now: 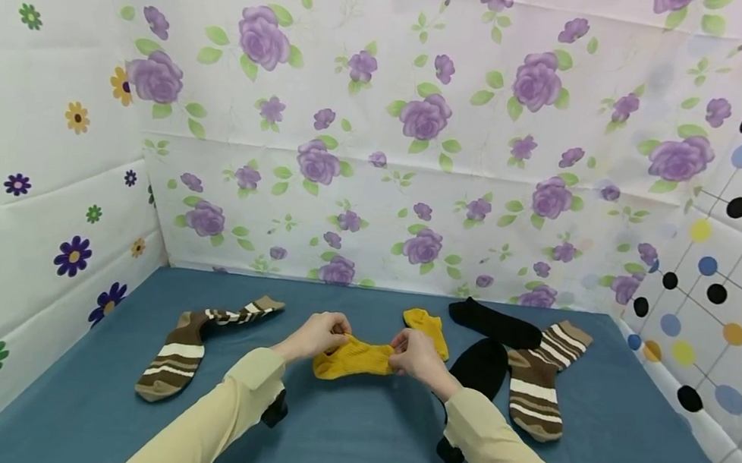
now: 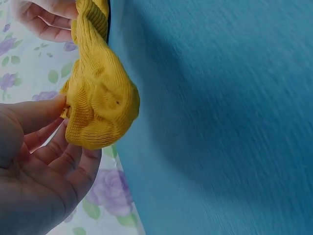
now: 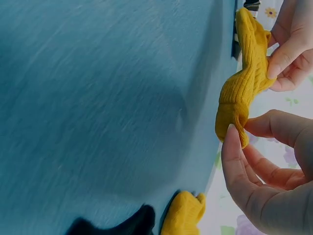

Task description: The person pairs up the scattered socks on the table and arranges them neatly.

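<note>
Cream sleeves [image 1: 206, 422], held yellow sock [image 1: 358, 358], blue tabletop [image 1: 346, 450], rose-patterned back wall [image 1: 374, 201]

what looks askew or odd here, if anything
The left striped sock looks askew: bent, its leg narrowed, across the table from a similar striped sock. The held yellow sock shows a small dark spot, cause unclear.

- Left forearm [image 1: 212, 420]: extends from seven o'clock, aimed between one and two o'clock.
- Right forearm [image 1: 510, 454]: extends from five o'clock, aimed between ten and eleven o'clock.
- Left hand [image 1: 318, 336]: pinching with thumb and fingertips.
- Right hand [image 1: 420, 357]: likewise pinching, at three o'clock from the left hand.
</note>
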`<state>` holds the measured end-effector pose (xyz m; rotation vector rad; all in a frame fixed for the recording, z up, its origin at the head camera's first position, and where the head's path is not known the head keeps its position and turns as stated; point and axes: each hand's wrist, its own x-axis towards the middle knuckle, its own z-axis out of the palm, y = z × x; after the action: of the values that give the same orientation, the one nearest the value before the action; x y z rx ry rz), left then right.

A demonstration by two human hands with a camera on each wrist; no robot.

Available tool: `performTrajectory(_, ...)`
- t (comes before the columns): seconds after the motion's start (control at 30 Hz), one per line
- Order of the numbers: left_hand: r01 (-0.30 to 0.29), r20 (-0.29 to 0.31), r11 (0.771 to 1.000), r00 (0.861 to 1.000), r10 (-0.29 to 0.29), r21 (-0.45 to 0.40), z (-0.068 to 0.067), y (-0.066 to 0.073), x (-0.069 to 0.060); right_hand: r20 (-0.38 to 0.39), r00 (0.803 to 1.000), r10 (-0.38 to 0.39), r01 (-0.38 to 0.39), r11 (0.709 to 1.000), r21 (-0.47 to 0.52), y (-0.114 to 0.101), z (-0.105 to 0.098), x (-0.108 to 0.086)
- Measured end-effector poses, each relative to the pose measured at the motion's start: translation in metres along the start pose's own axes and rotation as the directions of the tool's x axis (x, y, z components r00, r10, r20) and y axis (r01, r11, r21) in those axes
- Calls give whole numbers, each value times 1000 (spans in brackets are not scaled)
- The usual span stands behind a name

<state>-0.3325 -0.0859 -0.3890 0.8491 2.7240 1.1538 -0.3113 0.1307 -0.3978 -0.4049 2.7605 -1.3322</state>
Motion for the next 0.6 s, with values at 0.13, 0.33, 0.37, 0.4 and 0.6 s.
performTrajectory(0.13, -8, 25, 1000, 1000, 8, -15, 3, 1, 5, -8, 1000, 19, -20, 1000, -21, 4, -4, -3)
performTrajectory(0.33, -12, 51, 1000, 999, 13, -22, 6, 8, 10, -32, 998, 47, -48, 998, -31, 9, -9, -6)
performTrajectory(0.37, -13, 54, 1000, 998, 14, -21, 7, 8, 11, -35, 998, 47, -48, 998, -34, 10, -9, -6)
performTrajectory(0.4, -12, 57, 1000, 998, 13, -21, 8, 8, 12, -36, 998, 46, -47, 998, -39, 10, -9, -7)
performTrajectory(0.6, -11, 65, 1000, 998, 12, -17, 13, 7, 16, -23, 999, 49, -50, 998, -45, 14, -9, -10)
